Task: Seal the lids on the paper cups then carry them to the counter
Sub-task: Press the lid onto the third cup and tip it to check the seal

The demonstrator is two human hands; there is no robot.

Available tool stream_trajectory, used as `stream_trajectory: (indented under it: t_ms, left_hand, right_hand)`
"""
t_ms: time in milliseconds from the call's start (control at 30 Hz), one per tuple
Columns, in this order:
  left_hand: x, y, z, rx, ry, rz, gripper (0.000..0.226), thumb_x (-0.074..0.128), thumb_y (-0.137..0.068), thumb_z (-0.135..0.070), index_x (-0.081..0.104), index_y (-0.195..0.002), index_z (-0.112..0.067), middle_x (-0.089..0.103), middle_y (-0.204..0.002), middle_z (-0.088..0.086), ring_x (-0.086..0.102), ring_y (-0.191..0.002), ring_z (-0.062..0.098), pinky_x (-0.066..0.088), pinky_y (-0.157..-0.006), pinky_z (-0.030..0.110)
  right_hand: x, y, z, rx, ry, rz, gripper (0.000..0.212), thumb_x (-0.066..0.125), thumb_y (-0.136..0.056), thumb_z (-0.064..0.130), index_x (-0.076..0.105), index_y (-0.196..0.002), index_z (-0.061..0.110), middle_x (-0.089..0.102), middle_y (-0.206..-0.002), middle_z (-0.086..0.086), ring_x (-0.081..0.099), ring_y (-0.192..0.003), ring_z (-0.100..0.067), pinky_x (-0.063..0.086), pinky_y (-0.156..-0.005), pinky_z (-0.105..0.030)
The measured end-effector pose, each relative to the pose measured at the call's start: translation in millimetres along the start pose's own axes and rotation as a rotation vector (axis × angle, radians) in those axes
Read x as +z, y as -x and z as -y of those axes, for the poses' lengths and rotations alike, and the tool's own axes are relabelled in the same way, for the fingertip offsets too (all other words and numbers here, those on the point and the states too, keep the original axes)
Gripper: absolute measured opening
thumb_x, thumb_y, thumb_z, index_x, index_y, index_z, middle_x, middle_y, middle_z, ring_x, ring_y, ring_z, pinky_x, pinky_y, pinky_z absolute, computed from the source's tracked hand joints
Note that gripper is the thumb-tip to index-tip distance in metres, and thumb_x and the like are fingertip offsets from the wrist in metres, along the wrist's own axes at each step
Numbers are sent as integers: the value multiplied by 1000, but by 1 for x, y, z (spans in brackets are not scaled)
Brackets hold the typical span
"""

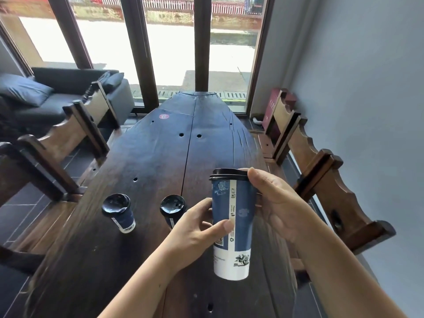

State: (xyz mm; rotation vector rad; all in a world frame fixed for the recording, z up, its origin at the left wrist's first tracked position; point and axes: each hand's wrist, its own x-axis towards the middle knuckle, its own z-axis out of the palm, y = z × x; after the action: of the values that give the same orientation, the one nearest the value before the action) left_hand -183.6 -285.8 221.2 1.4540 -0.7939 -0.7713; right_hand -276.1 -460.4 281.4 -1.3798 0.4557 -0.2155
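A tall blue and white paper cup (232, 228) with a black plastic lid (229, 175) is being held upright above the long dark wooden worktop (142, 171), near its right edge. The cup's middle is being gripped by the left hand (195, 228), with the thumb lying across the front. The upper part is being clasped by the right hand (278, 203), whose fingertips are touching the lid's rim. Two shorter blue paper cups with black lids are being left standing on the worktop to the left: one (119, 212) near the left edge, the other (172, 208) just beside the left hand.
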Motion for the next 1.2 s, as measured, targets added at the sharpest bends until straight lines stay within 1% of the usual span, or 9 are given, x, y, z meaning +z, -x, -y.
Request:
stream_trajectory:
  t_ms: [100,200,300,533,667,800,867,1000,1200]
  left_hand:
    - [6,0,5,3,35,-39,52,72,-84,-45,65,-126,-15,74,-121,8,71,-112,33,58,-95,53]
    - [11,3,9,-26,189,-110,56,76,-77,-46,64,-124,-18,76,-115,8,73,-98,23,61,-72,35]
    - [16,3,13,-61,402,-162,69,84,-70,-42,58,-125,-9,75,-110,16,75,-90,28,62,-68,39]
    - [28,9,22,-106,696,-173,95,100,-57,-37,53,-130,0,66,-123,32,73,-100,41,64,-74,50]
    - [24,14,38,-209,518,-208,61,85,-72,-19,57,-124,-4,73,-117,18,72,-108,37,63,-75,47]
    - [3,27,64,-262,279,-359,18,56,-101,3,60,-117,-5,74,-115,23,77,-90,35,63,-70,40]
    - [-10,33,71,-235,259,-466,15,54,-104,-8,61,-117,-8,72,-116,26,77,-89,35,63,-68,40]
    - [-33,30,64,-253,414,-246,98,86,-64,-67,47,-144,-25,67,-130,15,70,-112,37,61,-77,53]
    - [-40,21,48,-236,446,-13,94,90,-70,-53,44,-148,-27,65,-128,27,71,-98,49,64,-72,46]
  right_hand:
    - [-2,5,-13,-6,-37,-50,77,73,-76,62,59,-131,9,71,-125,-21,67,-114,-40,50,-97,-57]
    - [-6,17,-33,19,-32,-46,103,82,-52,76,56,-132,17,73,-124,-12,71,-112,-26,55,-93,-45]
    - [-12,34,-58,72,-93,-59,83,80,-66,62,56,-134,23,71,-129,-12,70,-117,-27,53,-103,-54]
    - [-9,54,-83,-5,-261,-195,54,83,-80,40,62,-126,21,75,-111,-20,74,-95,-30,64,-78,-41]
    - [-14,54,-75,-119,-120,-289,38,83,-80,46,73,-106,20,77,-100,-20,76,-88,-29,64,-71,-37]
    - [-30,52,-57,-206,167,-354,54,76,-73,66,75,-105,24,79,-95,-12,77,-91,-30,63,-81,-51]
    - [-36,53,-48,-231,346,-361,55,70,-71,73,76,-107,31,80,-93,-2,78,-90,-20,63,-82,-50]
    - [-35,52,-32,-224,492,-309,49,63,-68,82,74,-102,48,78,-89,14,76,-91,-7,65,-76,-43]
    - [-26,48,-20,-213,597,-235,43,61,-75,73,75,-103,42,79,-86,7,75,-91,-11,65,-74,-38]
